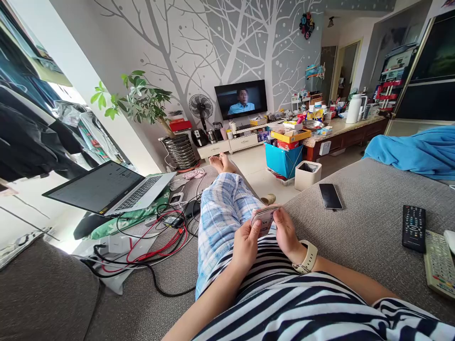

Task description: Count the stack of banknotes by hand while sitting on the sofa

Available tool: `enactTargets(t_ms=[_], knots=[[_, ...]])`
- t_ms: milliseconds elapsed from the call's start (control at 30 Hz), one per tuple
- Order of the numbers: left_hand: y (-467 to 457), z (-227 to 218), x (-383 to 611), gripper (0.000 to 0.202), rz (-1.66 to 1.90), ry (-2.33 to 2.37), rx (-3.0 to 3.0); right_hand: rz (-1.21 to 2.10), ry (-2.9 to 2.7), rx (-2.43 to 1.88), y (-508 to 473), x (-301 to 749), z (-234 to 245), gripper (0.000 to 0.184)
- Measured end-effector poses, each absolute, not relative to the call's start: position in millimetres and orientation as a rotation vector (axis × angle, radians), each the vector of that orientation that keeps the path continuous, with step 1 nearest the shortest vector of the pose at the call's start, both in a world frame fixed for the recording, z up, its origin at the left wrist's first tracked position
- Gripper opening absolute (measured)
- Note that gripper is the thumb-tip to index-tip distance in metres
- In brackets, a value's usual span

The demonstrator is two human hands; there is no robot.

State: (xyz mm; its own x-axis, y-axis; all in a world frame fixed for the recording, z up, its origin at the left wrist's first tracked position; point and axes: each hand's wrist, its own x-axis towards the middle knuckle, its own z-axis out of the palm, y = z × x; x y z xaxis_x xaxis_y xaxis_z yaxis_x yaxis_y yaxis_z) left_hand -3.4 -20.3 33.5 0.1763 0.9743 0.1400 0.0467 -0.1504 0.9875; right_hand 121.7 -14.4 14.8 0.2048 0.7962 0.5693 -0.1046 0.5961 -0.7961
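On the sofa [362,232], head view: cards [265,219] sit over the lap, with the left hand [247,244] and right hand [286,232] both clamped on them, fingers closed. The top face reads "5"; other print is illegible. Phone [330,196] lies at 2 o'clock, remotes [414,227] at 3, cables [156,246] at 9, with bare cushion between.

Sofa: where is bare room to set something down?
Bare grey cushion between the right hand with its card pack, the black phone and the dark remote. More toward the blue blanket. Crowded left of the legs: cables, laptop.
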Motion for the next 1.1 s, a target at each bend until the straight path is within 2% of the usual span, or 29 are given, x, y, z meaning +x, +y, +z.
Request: enactTargets(t_ms=[233, 533, 800, 933, 1100], knots=[[-22.9, 26.5, -2.8, 0.033, 1.132, 1.022, 1.405, 0.849, -1.097, -0.806, -9.9, 121.5, 12.7, 0.042], [-21.6, 49.6, 2.4, 0.046, 1.065, 0.924, 1.075, 1.072, -0.973, -0.745, 1.0, 120.1, 28.8, 0.043], [-23.5, 51.9, 6.8, 0.036, 1.116, 0.987, 1.020, 1.154, -0.909, -0.718, 6.6, 113.9, 32.4, 0.041], [-22.7, 43.3, 8.0, 0.029, 1.205, 1.038, 0.937, 1.089, -1.003, -0.738, 4.1, 115.4, 25.2, 0.041], [-15.8, 32.0, 5.6, 0.024, 1.341, 1.053, 0.771, 0.825, -1.114, -0.870, -2.0, 123.7, 9.5, 0.036]])
